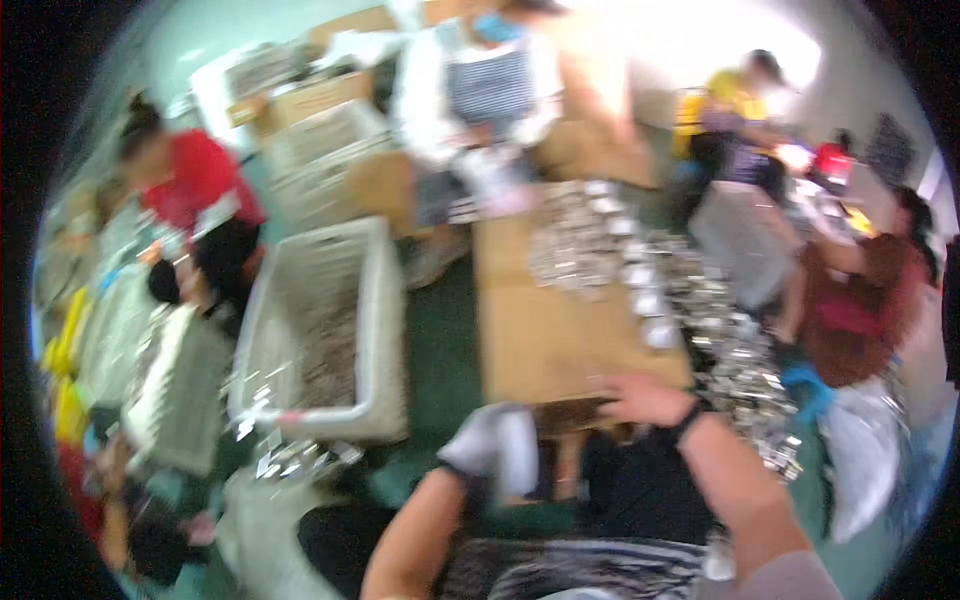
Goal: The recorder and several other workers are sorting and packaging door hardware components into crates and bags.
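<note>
White pieces (650,305) lie ahead of the right hand (650,400)

Table (540,345): bare brown top at the near left. Pile of small pale pieces (570,245): toward the far right corner. White pieces: rowed beside the pile, long axis following the right edge, near end ahead and right of the right fingers. Right hand: at the near edge, nearer the row. Left hand (478,442): gloved, just off the near left corner. Both hands' fingers blurred; closure cannot be told.

Glare (735,45) whitens upper right — blur softens everything.
</note>
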